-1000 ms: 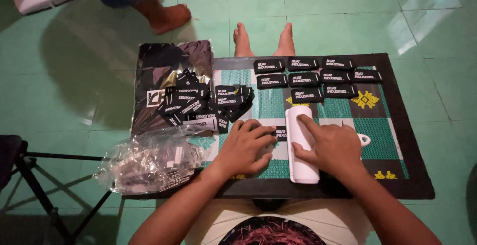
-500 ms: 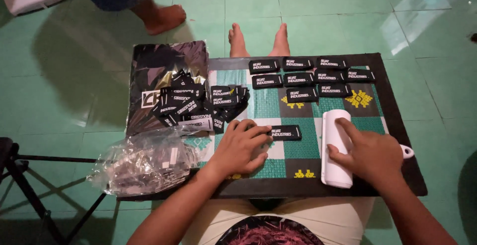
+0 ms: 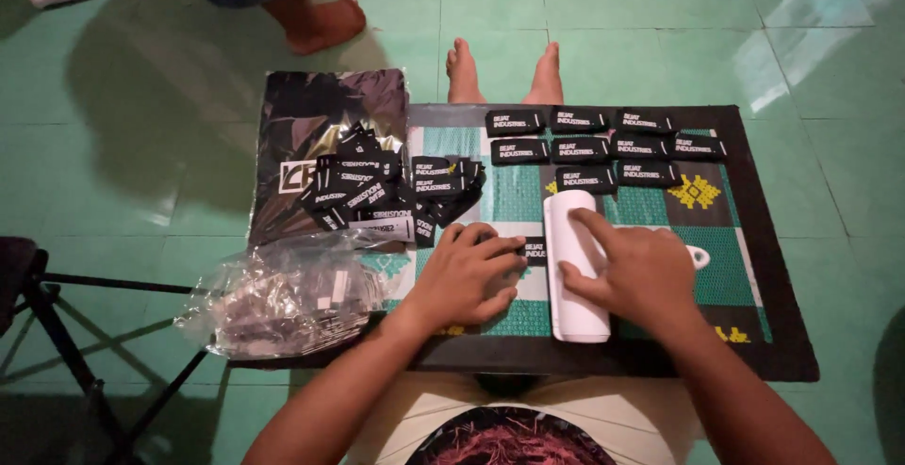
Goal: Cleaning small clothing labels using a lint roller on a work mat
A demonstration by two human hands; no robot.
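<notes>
Seen from above, a person sits on a green tiled floor with legs stretched under a low board covered by a patterned green and black mat. The left hand lies flat, fingers spread and together with the palm pressing down on a small black fabric label, of which only the right edge shows; the press seems meant to keep it from sliding. The right hand rests on a white roller that lies upright on the mat just beside that label, fingers draped over it rather than clenched, index finger stretched along its top, probably to roll it across the label. A white handle sticks out past the right hand. Above the roller, 10 finished black labels sit in neat rows, kept apart from a loose heap of black labels piled to the left, partly on a dark printed bag. A crumpled clear plastic bag lies at the near left corner, and a black stand is at far left. Another person's bare foot stands on the tiles beyond. Compared with half a second ago, the roller has moved left from the right part of the mat to sit against the label, and the left hand has barely shifted.
</notes>
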